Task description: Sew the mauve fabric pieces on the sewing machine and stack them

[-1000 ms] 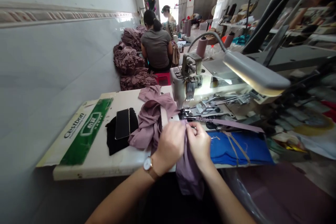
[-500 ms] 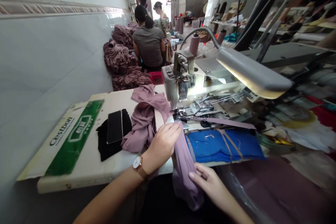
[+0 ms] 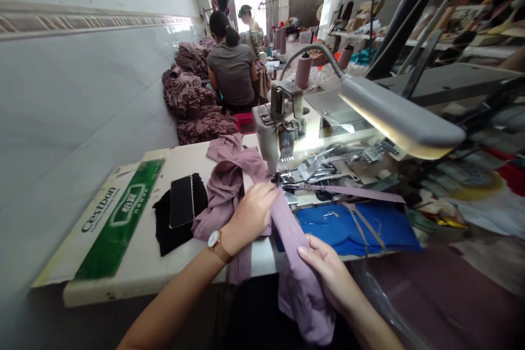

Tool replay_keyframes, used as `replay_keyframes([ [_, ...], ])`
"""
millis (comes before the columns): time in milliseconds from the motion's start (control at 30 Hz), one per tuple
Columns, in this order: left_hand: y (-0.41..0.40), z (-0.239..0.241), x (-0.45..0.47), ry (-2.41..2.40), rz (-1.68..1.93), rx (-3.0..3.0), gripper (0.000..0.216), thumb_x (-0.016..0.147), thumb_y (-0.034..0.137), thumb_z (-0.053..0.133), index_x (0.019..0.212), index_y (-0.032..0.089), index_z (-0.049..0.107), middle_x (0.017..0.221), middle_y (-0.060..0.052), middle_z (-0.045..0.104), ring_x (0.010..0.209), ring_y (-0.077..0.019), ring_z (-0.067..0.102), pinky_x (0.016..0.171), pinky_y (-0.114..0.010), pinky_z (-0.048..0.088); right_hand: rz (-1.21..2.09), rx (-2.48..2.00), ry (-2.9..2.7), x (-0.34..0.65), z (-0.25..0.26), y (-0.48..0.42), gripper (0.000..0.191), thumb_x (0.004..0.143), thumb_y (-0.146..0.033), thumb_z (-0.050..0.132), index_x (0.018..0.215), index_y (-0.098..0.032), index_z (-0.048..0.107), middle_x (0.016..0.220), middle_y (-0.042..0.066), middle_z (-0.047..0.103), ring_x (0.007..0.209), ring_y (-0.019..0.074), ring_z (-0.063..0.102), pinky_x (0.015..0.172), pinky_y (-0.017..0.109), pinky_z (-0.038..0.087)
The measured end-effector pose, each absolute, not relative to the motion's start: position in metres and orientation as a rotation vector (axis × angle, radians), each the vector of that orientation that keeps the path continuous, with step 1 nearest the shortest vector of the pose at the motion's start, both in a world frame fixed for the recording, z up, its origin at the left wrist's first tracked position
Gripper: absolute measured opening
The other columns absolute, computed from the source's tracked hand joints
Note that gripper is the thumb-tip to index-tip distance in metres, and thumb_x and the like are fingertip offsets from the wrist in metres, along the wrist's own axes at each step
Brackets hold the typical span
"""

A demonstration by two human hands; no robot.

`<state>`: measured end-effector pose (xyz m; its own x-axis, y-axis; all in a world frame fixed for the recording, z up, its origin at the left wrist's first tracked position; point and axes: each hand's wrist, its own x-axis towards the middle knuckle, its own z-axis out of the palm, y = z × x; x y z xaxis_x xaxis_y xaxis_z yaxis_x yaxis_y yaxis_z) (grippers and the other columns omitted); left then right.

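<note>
A mauve garment piece runs from the sewing machine over the table's front edge and hangs above my lap. My left hand, with a watch on its wrist, is closed on the fabric just in front of the needles; its fingertips are partly hidden. Lower down, my right hand pinches the right edge of the same cloth between thumb and fingers. More of the garment lies bunched left of the needles. A narrow mauve strip feeds into the machine from the right.
On the table's left lie a phone on black cloth and a green-and-white cardboard sheet. A blue padded cover lies at right, under a lamp. A co-worker sits ahead beside fabric heaps.
My right hand has moved up along the cloth, and the hanging part has shifted right. A fold of fabric now drops over the table edge below my left wrist.
</note>
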<state>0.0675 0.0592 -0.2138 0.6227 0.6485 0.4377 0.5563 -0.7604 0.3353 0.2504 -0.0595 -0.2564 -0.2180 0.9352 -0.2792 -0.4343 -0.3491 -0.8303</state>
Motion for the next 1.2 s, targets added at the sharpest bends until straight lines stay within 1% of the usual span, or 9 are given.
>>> replay_keyframes([
  [200,0.064,-0.201,0.064,1.119,0.954,2.587,0.033,0.093,0.008,0.037,0.115,0.013,0.06,0.121,-0.012,0.062,0.118,-0.0227,0.053,0.103,-0.043,0.044,1.658,-0.965,-0.798,0.244,-0.248,-0.037,0.021,0.082,-0.036,0.071,0.092,-0.019,0.066,0.088,0.002,0.072,0.084,0.0221,0.065,0.078,0.03,0.05],
  [300,0.007,-0.206,0.064,1.34,1.068,2.38,0.026,0.095,0.022,0.041,0.086,0.015,0.065,0.09,-0.011,0.066,0.092,-0.0232,0.059,0.086,-0.04,0.048,1.642,-0.956,-0.792,0.245,-0.247,-0.032,0.019,0.081,-0.036,0.071,0.089,-0.02,0.065,0.088,0.002,0.071,0.087,0.0235,0.066,0.08,0.031,0.05],
  [433,-0.085,-0.265,0.079,1.165,0.427,1.511,0.066,0.093,0.062,0.033,0.047,0.018,0.052,0.046,-0.003,0.046,0.046,-0.0134,0.044,0.049,-0.027,0.035,1.722,-0.874,-0.677,0.247,-0.247,-0.033,0.016,0.081,-0.035,0.07,0.086,-0.021,0.064,0.088,0.003,0.072,0.085,0.0235,0.067,0.076,0.031,0.051],
  [533,-0.114,-0.306,0.098,0.913,0.351,0.602,0.082,0.081,0.083,0.022,0.069,0.015,0.066,0.052,-0.003,0.052,0.04,-0.0107,0.04,0.04,-0.022,0.025,1.752,-0.84,-0.627,0.242,-0.247,-0.033,0.016,0.08,-0.035,0.071,0.086,-0.021,0.066,0.088,0.004,0.074,0.085,0.0244,0.068,0.077,0.033,0.052],
  [633,-0.113,-0.301,0.102,0.822,0.79,0.263,0.053,0.076,0.066,0.063,0.099,0.018,0.066,0.075,-0.002,0.06,0.057,-0.0118,0.053,0.05,-0.021,0.038,1.748,-0.835,-0.69,0.237,-0.247,-0.032,0.022,0.08,-0.038,0.07,0.095,-0.022,0.069,0.089,0.005,0.076,0.087,0.0261,0.069,0.083,0.039,0.051],
  [700,-0.112,-0.275,0.09,0.854,0.876,0.375,0.037,0.076,0.048,0.072,0.092,0.015,0.065,0.073,-0.002,0.059,0.06,-0.0118,0.051,0.054,-0.021,0.039,1.678,-0.883,-0.876,0.239,-0.247,-0.034,0.026,0.083,-0.04,0.067,0.101,-0.021,0.071,0.095,0.007,0.076,0.092,0.0277,0.068,0.089,0.042,0.049],
  [900,-0.123,-0.209,0.033,1.525,0.949,1.257,0.042,0.084,0.048,0.061,0.059,0.018,0.045,0.059,0.003,0.037,0.056,-0.0112,0.039,0.054,-0.022,0.032,1.293,-1.018,-1.67,0.259,-0.248,-0.057,0.023,0.089,-0.037,0.062,0.088,-0.022,0.08,0.115,0.01,0.07,0.11,0.0318,0.059,0.1,0.045,0.043],
  [1067,-0.111,-0.212,0.032,1.666,0.872,1.432,0.041,0.09,0.039,0.049,0.056,0.019,0.038,0.056,0.004,0.036,0.054,-0.0106,0.039,0.053,-0.021,0.03,1.326,-1.065,-1.438,0.262,-0.263,-0.076,0.026,0.086,-0.039,0.065,0.104,-0.024,0.076,0.117,0.011,0.069,0.114,0.0333,0.058,0.102,0.046,0.042],
  [1200,-0.113,-0.211,0.024,1.723,0.844,1.457,0.039,0.088,0.037,0.046,0.054,0.018,0.042,0.052,0.003,0.041,0.051,-0.0113,0.042,0.052,-0.022,0.03,1.521,-0.959,-1.219,0.267,-0.265,-0.079,0.034,0.085,-0.043,0.065,0.113,-0.023,0.066,0.102,0.007,0.07,0.098,0.0271,0.063,0.087,0.038,0.05],
])
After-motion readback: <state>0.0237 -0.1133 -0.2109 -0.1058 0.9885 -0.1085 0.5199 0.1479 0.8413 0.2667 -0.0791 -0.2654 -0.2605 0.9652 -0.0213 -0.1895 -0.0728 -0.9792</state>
